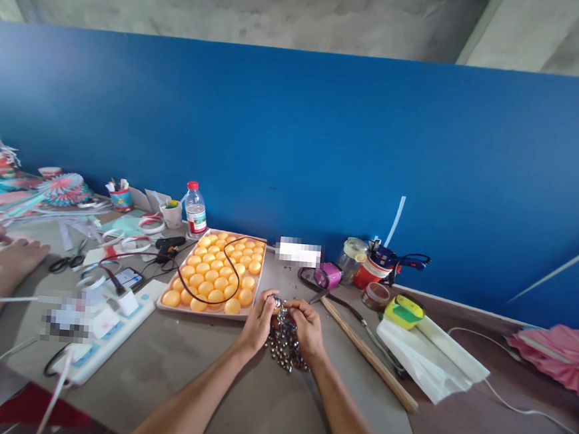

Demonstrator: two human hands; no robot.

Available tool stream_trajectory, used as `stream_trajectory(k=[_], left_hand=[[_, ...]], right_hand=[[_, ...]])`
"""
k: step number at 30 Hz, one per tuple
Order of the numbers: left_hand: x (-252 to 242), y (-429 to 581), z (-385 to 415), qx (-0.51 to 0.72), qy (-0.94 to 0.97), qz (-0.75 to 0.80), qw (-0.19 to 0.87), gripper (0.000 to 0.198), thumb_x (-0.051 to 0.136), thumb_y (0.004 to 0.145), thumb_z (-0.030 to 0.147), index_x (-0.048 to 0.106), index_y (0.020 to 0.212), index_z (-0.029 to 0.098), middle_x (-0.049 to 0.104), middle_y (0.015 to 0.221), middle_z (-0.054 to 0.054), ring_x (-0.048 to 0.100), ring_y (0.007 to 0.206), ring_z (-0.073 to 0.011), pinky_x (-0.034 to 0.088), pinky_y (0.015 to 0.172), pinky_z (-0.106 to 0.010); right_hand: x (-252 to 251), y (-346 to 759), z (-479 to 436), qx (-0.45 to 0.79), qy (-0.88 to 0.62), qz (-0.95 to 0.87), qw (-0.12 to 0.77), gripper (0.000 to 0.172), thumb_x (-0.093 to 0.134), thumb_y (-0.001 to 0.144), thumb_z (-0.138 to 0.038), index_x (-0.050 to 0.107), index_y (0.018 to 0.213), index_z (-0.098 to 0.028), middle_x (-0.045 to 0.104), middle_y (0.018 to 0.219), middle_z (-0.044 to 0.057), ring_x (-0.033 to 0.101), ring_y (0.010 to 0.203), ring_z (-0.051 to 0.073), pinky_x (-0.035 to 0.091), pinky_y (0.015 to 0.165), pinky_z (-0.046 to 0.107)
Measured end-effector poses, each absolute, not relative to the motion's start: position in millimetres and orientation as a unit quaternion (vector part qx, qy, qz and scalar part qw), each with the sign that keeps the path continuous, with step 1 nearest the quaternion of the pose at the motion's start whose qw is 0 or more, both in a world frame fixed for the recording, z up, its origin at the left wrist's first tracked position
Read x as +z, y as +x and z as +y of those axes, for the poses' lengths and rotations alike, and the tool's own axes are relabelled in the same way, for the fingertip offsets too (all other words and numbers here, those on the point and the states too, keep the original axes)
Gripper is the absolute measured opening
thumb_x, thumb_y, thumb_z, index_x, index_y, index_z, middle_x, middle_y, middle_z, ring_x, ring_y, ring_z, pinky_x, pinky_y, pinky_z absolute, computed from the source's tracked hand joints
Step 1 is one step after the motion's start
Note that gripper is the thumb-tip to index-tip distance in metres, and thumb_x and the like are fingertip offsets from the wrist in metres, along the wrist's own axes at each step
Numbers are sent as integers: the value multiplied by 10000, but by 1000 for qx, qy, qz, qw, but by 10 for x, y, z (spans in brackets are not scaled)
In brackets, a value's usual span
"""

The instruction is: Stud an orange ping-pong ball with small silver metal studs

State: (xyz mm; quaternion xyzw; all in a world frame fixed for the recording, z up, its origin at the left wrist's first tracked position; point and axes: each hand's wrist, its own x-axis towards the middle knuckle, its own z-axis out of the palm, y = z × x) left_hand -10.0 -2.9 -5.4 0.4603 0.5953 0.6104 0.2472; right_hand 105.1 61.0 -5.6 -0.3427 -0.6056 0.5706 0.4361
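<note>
At the far left, another person's hand (16, 255) lay flat on the grey tabletop (197, 370), near black-handled scissors (68, 262). A long white plastic power strip (110, 330) ran diagonally beside them, with cords plugged in. Behind it stood a clear plastic water bottle with a red cap (196, 211). A shallow rectangular pink tray (259, 278) held rows of smooth, round orange balls (214, 278), and a thin black cable looped across them.

Just in front of the tray's right corner, the left hand (258, 321) and the right hand (307, 325) were curled close together, both pinching a bunched mass of shiny metallic beaded mesh (284, 344), which hung between them down to the table. A small round piece at its top sat under the fingertips; what it was could not be determined.

To the right lay a long slender wooden stick (369, 354), folded white paper sheets (431, 362), and a pleated pink paper fan (556, 355).
</note>
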Motion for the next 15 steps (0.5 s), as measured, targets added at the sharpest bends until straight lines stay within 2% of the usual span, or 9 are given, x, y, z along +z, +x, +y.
stream_trajectory(k=[3, 7, 10, 12, 15], left_hand=[[-46, -98, -24, 622, 441, 594, 257, 485, 356, 856, 560, 552, 1054, 164, 581, 1073, -89, 522, 1037, -205, 384, 961, -352], [-40, -98, -17, 638, 416, 590, 269, 472, 396, 841, 561, 574, 1027, 165, 602, 1018, -76, 543, 995, -211, 423, 917, -356], [-48, -103, -15, 640, 412, 588, 274, 454, 428, 831, 551, 583, 1026, 171, 613, 962, -66, 557, 958, -214, 445, 884, -359], [-56, -107, -16, 641, 411, 584, 282, 446, 441, 829, 543, 583, 1035, 173, 618, 939, -62, 564, 942, -215, 457, 865, -360], [-60, -109, -20, 641, 412, 581, 287, 420, 458, 829, 517, 580, 1045, 178, 617, 973, -62, 562, 960, -210, 453, 877, -357]], right_hand=[[-46, 1037, 596, 620, -351, -557, 427, 190, 568, 667, -321, 654, 742, -170, 520, 542, -28, 431, 523, 113, 343, 533, 242], [-51, 1011, 596, 644, -333, -508, 465, 237, 620, 674, -353, 594, 845, -191, 488, 526, -58, 413, 486, 100, 319, 489, 226], [-67, 997, 604, 652, -322, -495, 475, 220, 637, 682, -378, 558, 780, -198, 476, 521, -64, 395, 469, 87, 305, 475, 217], [-73, 991, 603, 654, -327, -501, 463, 242, 647, 674, -403, 579, 752, -184, 486, 521, -54, 395, 469, 85, 312, 480, 219], [-71, 981, 584, 669, -328, -494, 448, 297, 640, 667, -424, 630, 816, -167, 552, 585, -19, 447, 511, 105, 358, 515, 234]])
